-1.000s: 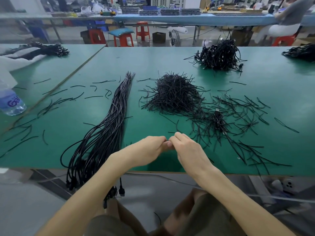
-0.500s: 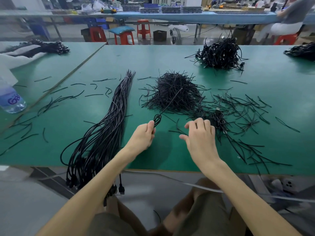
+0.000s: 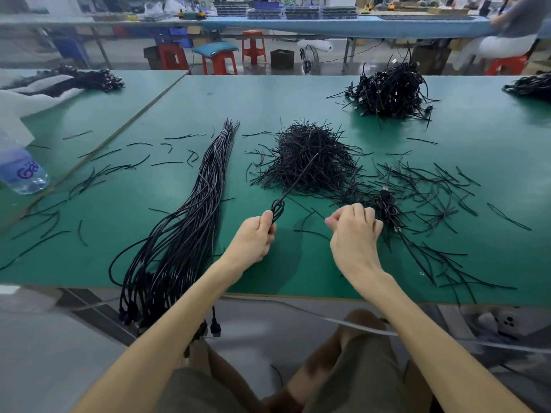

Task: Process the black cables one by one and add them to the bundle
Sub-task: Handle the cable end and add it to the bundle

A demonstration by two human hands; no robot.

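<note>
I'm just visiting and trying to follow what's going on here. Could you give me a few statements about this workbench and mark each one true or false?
1. The left hand pinches a looped black strand. True.
2. The long cable bundle lies right of the pile of short strands. False: it lies left of that pile, its near ends hanging over the table edge.
3. A water bottle is at the far left. True.
4. The table is red. False: it is green.

One head-worn wide-angle camera looks forward and down from close above the left hand and right hand; the green table stretches away beyond them toward a far workbench.
</note>
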